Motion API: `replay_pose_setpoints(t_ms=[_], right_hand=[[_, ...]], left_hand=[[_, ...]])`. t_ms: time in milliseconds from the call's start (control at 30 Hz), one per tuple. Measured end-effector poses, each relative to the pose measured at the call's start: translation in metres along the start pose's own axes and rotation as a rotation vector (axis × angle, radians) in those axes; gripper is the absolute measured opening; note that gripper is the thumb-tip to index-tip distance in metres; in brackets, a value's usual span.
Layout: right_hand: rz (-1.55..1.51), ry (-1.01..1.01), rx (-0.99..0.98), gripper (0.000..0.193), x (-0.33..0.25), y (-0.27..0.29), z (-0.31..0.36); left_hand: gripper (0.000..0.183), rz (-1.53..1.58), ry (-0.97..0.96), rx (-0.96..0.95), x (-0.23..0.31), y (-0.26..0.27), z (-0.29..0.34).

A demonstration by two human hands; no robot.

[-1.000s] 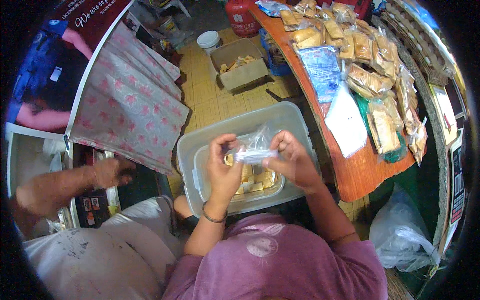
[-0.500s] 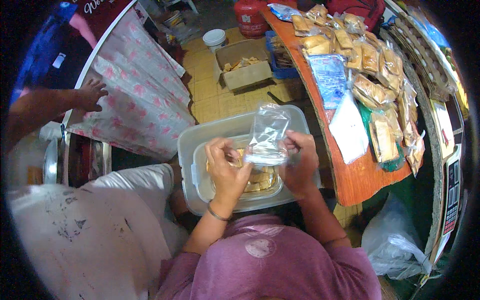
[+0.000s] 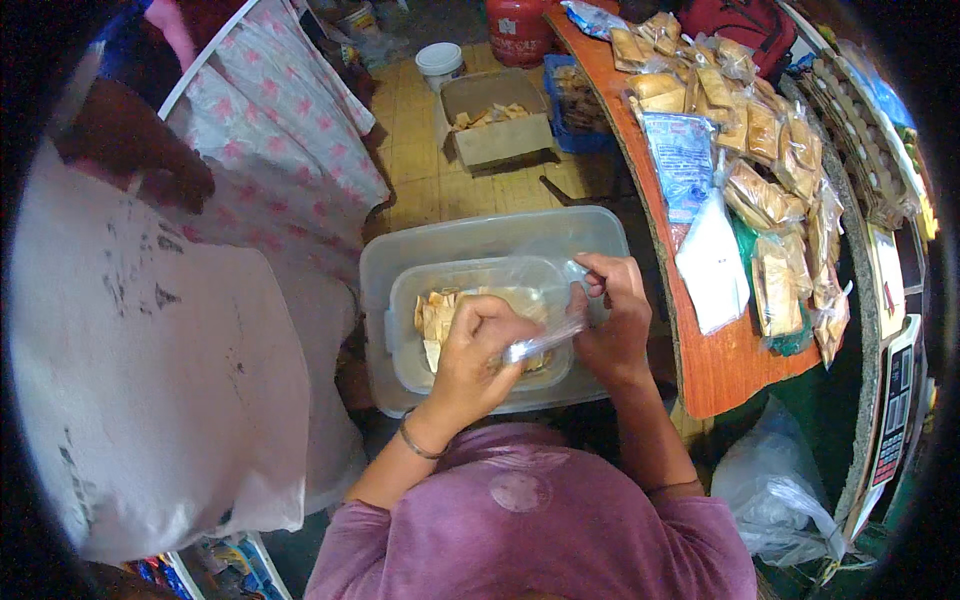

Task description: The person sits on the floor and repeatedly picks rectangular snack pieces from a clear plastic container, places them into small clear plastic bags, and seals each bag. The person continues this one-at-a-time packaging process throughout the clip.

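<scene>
Between my two hands a clear plastic bag point(image 3: 548, 338) is stretched above a plastic tub. My left hand point(image 3: 478, 352) pinches its lower left part, fingers curled. At the bag's other side, the thumb and fingers of my right hand point(image 3: 614, 312) close on the film. Below, flat tan pieces of food point(image 3: 434, 322) lie in an inner clear tub point(image 3: 402, 345), which sits inside a larger translucent tub point(image 3: 380, 262). My hands and the shiny film cover part of the pieces.
To the right, an orange-brown table point(image 3: 715, 385) bears many packed bags point(image 3: 760, 195) and a white bag point(image 3: 712, 275). Beyond the tubs are a cardboard box point(image 3: 505, 150), a blue crate point(image 3: 575, 138) and a white bucket point(image 3: 438, 62). A person in a pale shirt point(image 3: 190, 370) stands close at left.
The bag, upright before, is now tilted and drawn out sideways between my hands. The person at left has moved nearer, and their arm has dropped from the curtain's edge.
</scene>
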State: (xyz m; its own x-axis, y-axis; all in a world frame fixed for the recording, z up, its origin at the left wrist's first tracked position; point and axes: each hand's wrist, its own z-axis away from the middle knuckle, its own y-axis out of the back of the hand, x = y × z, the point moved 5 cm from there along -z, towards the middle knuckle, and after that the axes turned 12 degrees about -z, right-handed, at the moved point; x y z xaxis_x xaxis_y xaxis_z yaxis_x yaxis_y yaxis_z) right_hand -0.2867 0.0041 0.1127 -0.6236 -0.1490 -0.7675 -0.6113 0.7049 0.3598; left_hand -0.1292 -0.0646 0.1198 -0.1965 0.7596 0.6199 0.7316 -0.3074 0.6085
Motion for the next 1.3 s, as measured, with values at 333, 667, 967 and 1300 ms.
replay_pose_setpoints(t_ms=[333,667,967,1300], right_hand=[[0.024,-0.043,-0.37,0.047,-0.016,-0.019,0.011],[-0.291,-0.219,-0.108,0.04,0.012,0.007,0.008],[-0.213,-0.014,-0.203,0.057,-0.046,0.015,0.009],[-0.295,-0.131,-0.279,0.056,-0.078,0.016,0.003]], left_hand=[[0.019,-0.194,0.132,0.116,0.001,-0.002,-0.007],[0.02,0.172,0.179,-0.179,0.016,-0.006,0.005],[0.021,-0.336,0.117,0.002,0.039,0.032,0.017],[0.017,-0.09,0.121,-0.145,0.057,0.061,0.013]])
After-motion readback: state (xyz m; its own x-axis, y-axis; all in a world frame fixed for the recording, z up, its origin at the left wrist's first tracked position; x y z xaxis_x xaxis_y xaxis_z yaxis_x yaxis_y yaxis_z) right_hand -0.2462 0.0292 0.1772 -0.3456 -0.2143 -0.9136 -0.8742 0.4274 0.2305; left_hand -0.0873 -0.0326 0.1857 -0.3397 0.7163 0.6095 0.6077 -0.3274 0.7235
